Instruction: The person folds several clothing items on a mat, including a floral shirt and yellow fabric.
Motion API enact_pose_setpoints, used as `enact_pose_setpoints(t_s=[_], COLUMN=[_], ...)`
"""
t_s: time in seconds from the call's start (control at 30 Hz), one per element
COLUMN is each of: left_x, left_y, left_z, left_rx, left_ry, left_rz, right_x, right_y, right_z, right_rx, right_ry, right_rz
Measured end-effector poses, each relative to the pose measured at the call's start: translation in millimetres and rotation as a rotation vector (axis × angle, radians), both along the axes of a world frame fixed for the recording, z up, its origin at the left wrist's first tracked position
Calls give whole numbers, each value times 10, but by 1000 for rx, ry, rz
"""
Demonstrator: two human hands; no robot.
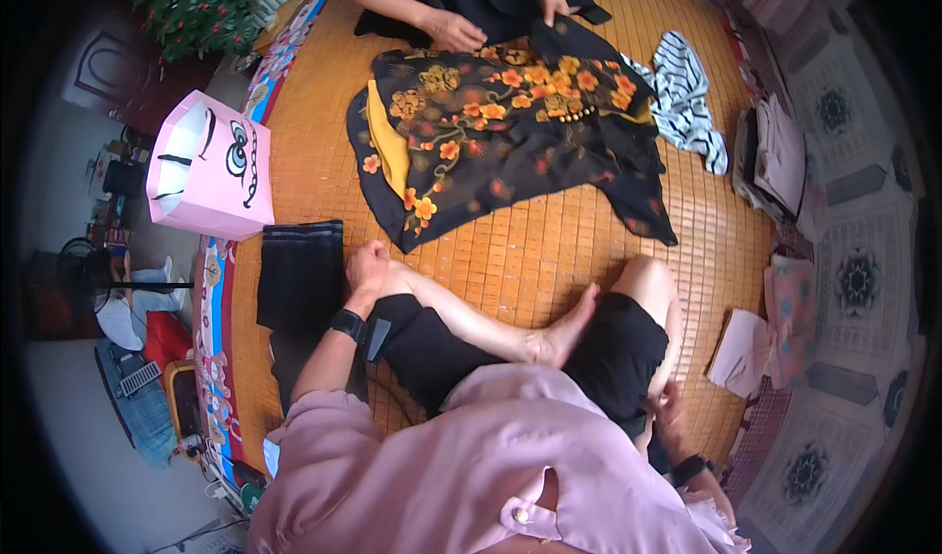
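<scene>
My left hand [368, 266] rests on my bent left knee, its fingers curled in with nothing showing in them. Right beside it lies a folded piece of black cloth [300, 274]. Low at the right, my right hand [671, 419] is against the outside of my right leg, its fingers partly hidden and indistinct. In front of my crossed legs a sheer black blouse with orange flowers [510, 142] is spread on the mat, a yellow patch [387, 137] showing at its left side. Across from me another person's hands [456, 32] are at its far edge, one of them by a dark piece of the cloth.
Bamboo matting [471, 269] covers the surface beneath. A pink paper bag [221, 166] stands at the left edge. Striped cloth [687, 98] lies at the far right; folded clothes [778, 157] and a pale pink cloth [741, 353] line the right side. A fan [86, 271] is beyond the left edge.
</scene>
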State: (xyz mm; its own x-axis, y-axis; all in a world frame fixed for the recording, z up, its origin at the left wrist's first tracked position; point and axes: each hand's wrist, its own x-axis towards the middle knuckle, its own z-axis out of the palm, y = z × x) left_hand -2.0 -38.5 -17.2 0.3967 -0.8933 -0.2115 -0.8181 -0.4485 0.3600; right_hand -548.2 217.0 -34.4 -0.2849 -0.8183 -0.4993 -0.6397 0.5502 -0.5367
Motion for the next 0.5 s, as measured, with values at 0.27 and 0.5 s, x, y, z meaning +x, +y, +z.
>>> enact_pose_setpoints(t_s=[0.27,0.5], left_x=[-1161,-1311], left_y=[69,834], left_z=[2194,3260], left_rx=[-1036,-1387], left_ry=[735,878], left_rz=[-373,-1043], right_x=[108,436], right_y=[-1530,-1592], right_z=[2171,3253], right_rx=[-1031,-1763], right_ry=[-220,-268], right_rz=[-124,559])
